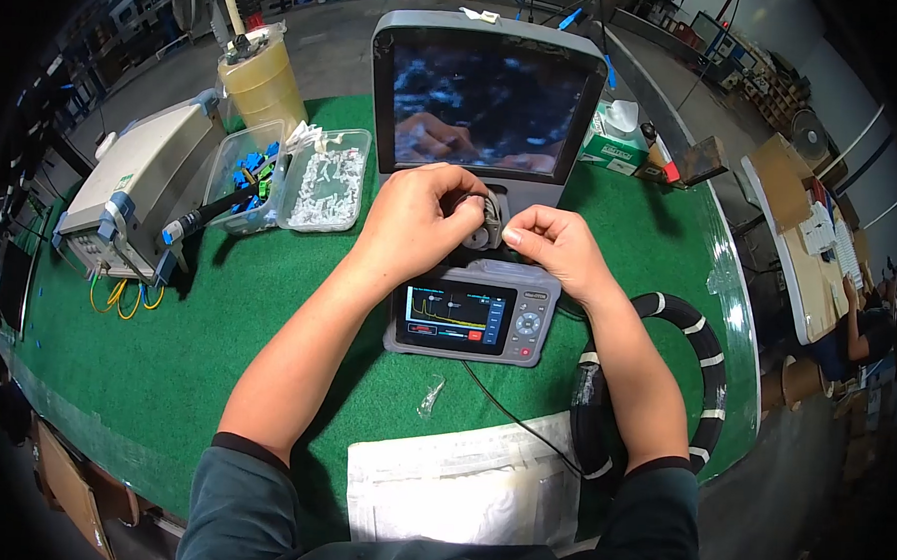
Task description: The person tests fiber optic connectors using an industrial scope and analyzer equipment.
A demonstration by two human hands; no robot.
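Observation:
My left hand point(423, 219) is closed around a small grey metallic part point(485, 232) in front of the dark monitor point(481, 101). Just right of that part, my right hand point(558, 247) has thumb and forefinger pinched together; whatever lies between the fingertips is too small to make out. Below both hands a grey handheld tester point(472, 316) lies with its screen lit, showing a graph trace. A thin black cable point(513, 415) runs from its lower side toward a coiled black cable point(713, 362) banded with white tape.
Two clear tubs, one with blue and green connectors point(253, 176), one with white pieces point(328, 185), stand left beside a large instrument point(137, 181). A yellowish container point(264, 82) and green tissue box point(614, 147) flank the monitor. White sheets point(459, 496) lie near me. Another person point(862, 323) is at far right.

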